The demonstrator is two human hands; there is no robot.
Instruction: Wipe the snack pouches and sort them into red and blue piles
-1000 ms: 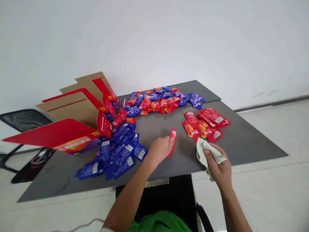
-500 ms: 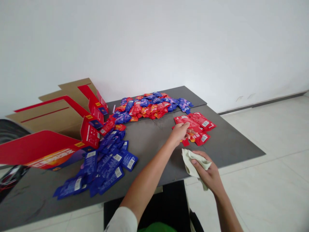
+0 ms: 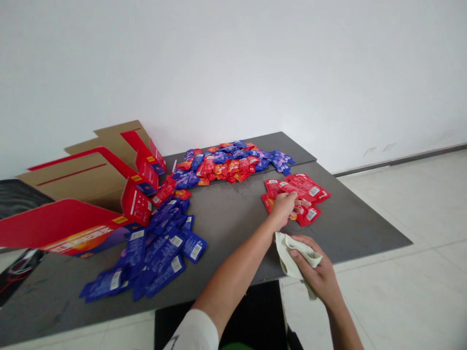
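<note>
My left hand (image 3: 286,210) is over a small pile of red packets (image 3: 304,185) on the right part of the grey table. Its thumb and partly bent fingers are apart, and the fingertips are at the packets; I see no packet gripped in it. My right hand (image 3: 318,270), by the table's front edge, is closed around a folded pale cloth (image 3: 290,257), thumb on top. The cloth's upper corner comes close to my left wrist, and one end hangs below the hand.
Blue packets (image 3: 160,248) lie spread at the left front of the table (image 3: 226,218). A mixed heap of red and blue packets (image 3: 222,163) stretches along the back. Open red cardboard boxes (image 3: 91,209) stand on the left. A white wall rises behind.
My left hand has shifted slightly right and toward me over the red packets, uncovering some at its left. My right hand still holds the cloth, a little lower in view.
</note>
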